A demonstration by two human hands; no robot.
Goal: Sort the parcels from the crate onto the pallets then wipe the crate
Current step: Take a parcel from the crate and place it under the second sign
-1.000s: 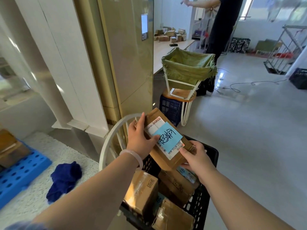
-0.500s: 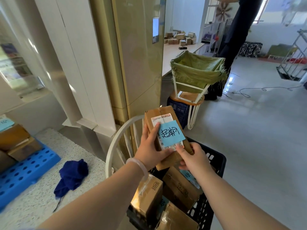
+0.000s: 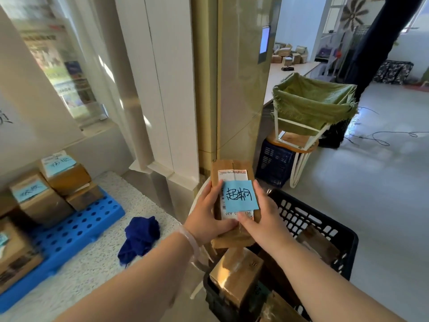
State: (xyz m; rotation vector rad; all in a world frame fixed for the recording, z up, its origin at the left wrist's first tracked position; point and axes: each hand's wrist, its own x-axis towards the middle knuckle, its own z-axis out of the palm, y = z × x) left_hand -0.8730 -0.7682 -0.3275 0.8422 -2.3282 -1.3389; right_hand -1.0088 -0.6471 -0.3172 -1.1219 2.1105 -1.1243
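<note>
I see one parcel [image 3: 232, 165] held up over the crate's [image 3: 310, 220] left rim. My left hand [image 3: 207, 218] wraps its left edge and my right hand [image 3: 263, 220] its right, thumbs on the label. A note [image 3: 240, 196] hides most of the print, and the hands cover the parcel's lower part. The pallet [image 3: 76, 231] is cut off at the left.

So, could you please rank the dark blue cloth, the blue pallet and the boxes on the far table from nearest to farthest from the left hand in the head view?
1. Dark blue cloth, on the floor just left of the left hand.
2. Blue pallet, further left, beyond the cloth.
3. Boxes on the far table, far ahead to the right.
</note>
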